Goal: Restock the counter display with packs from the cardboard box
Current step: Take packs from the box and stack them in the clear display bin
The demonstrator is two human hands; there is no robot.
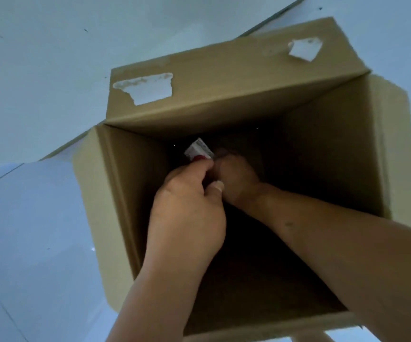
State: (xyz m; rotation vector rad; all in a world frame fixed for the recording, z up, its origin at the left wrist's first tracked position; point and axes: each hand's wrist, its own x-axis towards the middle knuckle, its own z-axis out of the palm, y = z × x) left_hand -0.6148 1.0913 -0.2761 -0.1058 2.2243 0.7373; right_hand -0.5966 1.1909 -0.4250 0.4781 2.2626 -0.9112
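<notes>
Reaching deep: both hands are down inside the cardboard box (115, 193), which stands open on a pale tiled floor (26, 218).

Left hand (187, 206): fingers (199, 167) curled, thumb opposed, pinching a small white pack (199, 149) with a red patch on it. The pack sticks up just past the fingertips on their far side, tilted, low in the box near the far-left inner corner.

Right hand (239, 180) sits right beside the left thumb, touching or nearly so, wrist bent down into the dark. Its fingers are lost in shadow, so I cannot tell whether they're curled on anything or loose. Below and to the right of both hands the box bottom is black; can't see how many packs are down there.

Handling, my read: the pack looks small, light, thin card or film-wrapped. So probably smooth, a bit slippery, corners crushable. No real force needed. Best hold is across the two broad faces, thumb on one, fingers on the other, near the middle, not at an end. The present pinch seems to sit at the lower end, which would let it pivot.

Box walls stand tall round the hands, so I'd lift straight up before swinging out, else the pack clips the rim. The far flap (224, 82) beyond the fingers lies folded out, with torn white label patches (150, 88) on it; not in the way. Counter display isn't in view.
</notes>
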